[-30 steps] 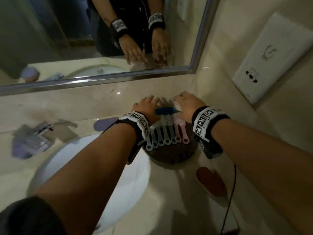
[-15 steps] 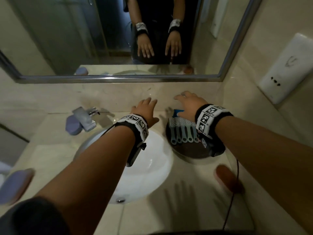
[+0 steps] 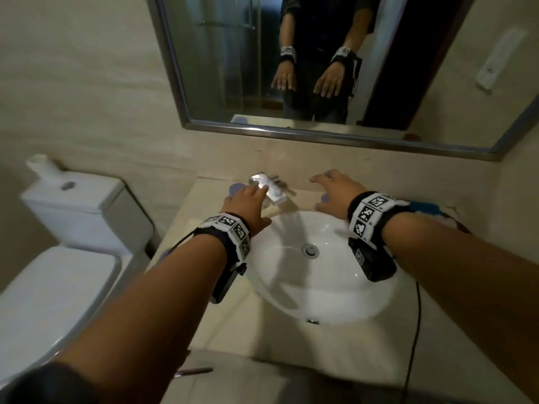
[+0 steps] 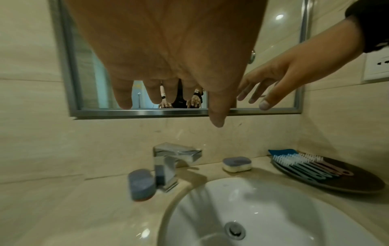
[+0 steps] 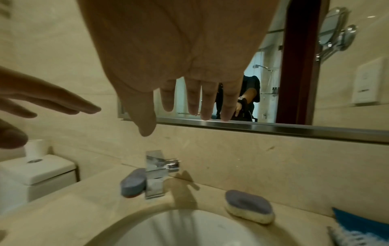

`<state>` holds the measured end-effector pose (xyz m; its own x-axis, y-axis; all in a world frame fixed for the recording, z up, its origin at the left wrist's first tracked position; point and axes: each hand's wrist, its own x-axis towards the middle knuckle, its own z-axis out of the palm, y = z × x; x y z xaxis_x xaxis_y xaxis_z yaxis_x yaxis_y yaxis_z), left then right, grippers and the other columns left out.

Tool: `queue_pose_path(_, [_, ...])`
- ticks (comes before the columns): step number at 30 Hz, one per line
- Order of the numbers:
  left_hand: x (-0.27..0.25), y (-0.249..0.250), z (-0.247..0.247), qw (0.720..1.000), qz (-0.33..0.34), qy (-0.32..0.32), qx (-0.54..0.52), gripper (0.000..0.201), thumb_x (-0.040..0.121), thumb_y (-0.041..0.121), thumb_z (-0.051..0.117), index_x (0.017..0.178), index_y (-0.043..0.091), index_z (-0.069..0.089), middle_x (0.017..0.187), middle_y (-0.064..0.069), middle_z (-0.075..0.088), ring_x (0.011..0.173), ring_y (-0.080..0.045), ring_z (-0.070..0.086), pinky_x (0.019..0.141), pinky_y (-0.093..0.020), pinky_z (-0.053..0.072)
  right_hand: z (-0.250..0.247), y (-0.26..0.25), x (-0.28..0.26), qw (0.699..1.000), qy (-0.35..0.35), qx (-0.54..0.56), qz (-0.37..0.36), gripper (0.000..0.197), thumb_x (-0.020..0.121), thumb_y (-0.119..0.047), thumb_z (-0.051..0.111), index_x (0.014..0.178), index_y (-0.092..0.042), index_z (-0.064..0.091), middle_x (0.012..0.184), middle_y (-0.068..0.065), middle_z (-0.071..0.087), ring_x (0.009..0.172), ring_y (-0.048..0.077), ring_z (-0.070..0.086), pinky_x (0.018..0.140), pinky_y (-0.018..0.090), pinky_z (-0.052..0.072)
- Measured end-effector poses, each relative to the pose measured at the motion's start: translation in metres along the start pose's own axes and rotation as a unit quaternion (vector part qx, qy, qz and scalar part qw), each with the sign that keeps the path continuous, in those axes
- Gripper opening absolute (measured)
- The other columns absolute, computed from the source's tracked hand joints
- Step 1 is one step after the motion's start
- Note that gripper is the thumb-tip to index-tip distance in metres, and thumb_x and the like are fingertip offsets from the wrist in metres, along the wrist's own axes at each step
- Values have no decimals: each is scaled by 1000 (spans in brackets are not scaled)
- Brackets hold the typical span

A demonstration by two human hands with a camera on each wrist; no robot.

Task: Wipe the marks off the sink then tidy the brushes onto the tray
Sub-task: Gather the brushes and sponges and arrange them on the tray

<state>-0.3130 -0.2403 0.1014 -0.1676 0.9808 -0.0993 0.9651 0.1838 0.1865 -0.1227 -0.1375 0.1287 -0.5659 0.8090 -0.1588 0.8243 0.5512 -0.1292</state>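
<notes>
The white sink [image 3: 315, 275] is set in a beige counter, with a chrome faucet [image 3: 267, 186] at its back. My left hand [image 3: 248, 204] hovers open beside the faucet, fingers straight, holding nothing. My right hand [image 3: 335, 192] is open with spread fingers over the sink's back rim. Below it lies a grey-topped sponge [image 5: 249, 205]. A second blue sponge [image 4: 141, 184] stands left of the faucet. The dark round tray [image 4: 341, 183] at the right carries a row of several brushes [image 4: 305, 164]. In the head view my right wrist hides most of the tray.
A white toilet [image 3: 73, 217] stands left of the counter. The mirror [image 3: 320, 68] hangs above the backsplash. A black cable [image 3: 414, 330] runs down from my right wrist across the counter. Another blue sponge [image 3: 166, 253] sits at the counter's left edge.
Both hands have moved left, away from the tray of brushes to the back of the sink near the faucet. The view has swung left and the toilet has come into sight.
</notes>
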Motion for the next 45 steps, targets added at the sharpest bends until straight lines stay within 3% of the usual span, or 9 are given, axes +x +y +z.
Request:
queue_pose_path(7, [-53, -107, 11, 996, -82, -27, -5, 81, 88, 42, 59, 150, 24, 10, 159, -2, 7, 145, -24, 13, 114, -49, 25, 34, -113, 17, 998, -23, 3, -60, 69, 81, -35, 65, 141, -26, 34, 143, 12, 35, 124, 36, 43, 101, 43, 43])
queue_pose_path(15, [-88, -175, 50, 978, -182, -66, -73, 77, 88, 37, 58, 149, 24, 14, 158, -6, 11, 144, -28, 18, 113, -48, 26, 65, -171, 52, 992, -79, -24, -96, 66, 87, -34, 61, 144, -23, 28, 146, 9, 31, 128, 33, 41, 101, 43, 43])
queue_pose_path(20, [-87, -191, 63, 974, -201, -64, -81, 73, 89, 35, 56, 149, 22, 17, 157, -9, 14, 142, -31, 22, 111, -48, 29, 81, -189, 74, 987, -93, -33, -127, 66, 87, -34, 60, 143, -26, 27, 144, 9, 32, 120, 34, 48, 92, 47, 49])
queue_pose_path(28, [-68, -200, 93, 957, -257, -100, -91, 77, 85, 39, 61, 148, 25, 18, 156, -7, 16, 140, -32, 24, 110, -49, 31, 109, -192, 112, 982, -113, -35, -150, 65, 87, -33, 58, 143, -25, 26, 145, 10, 31, 122, 36, 45, 94, 46, 47])
queue_pose_path(32, [-63, -202, 107, 949, -274, -122, -100, 79, 84, 41, 61, 148, 28, 17, 157, -5, 14, 139, -33, 25, 110, -49, 31, 120, -188, 126, 983, -119, -26, -136, 65, 87, -32, 58, 143, -24, 27, 144, 10, 34, 122, 35, 46, 95, 44, 47])
queue_pose_path(37, [-54, -213, 121, 945, -259, -167, -111, 85, 78, 37, 69, 146, 26, 19, 146, -11, 28, 131, -38, 34, 104, -50, 38, 135, -188, 142, 984, -140, -11, -107, 64, 87, -31, 58, 142, -24, 28, 143, 10, 35, 125, 34, 44, 96, 45, 47])
queue_pose_path(45, [-38, -231, 123, 944, -247, -173, -131, 79, 79, 40, 64, 144, 23, 22, 133, -15, 38, 123, -41, 40, 102, -49, 40, 144, -195, 166, 985, -155, 22, -68, 64, 85, -30, 60, 142, -23, 30, 142, 10, 38, 123, 34, 46, 100, 46, 44])
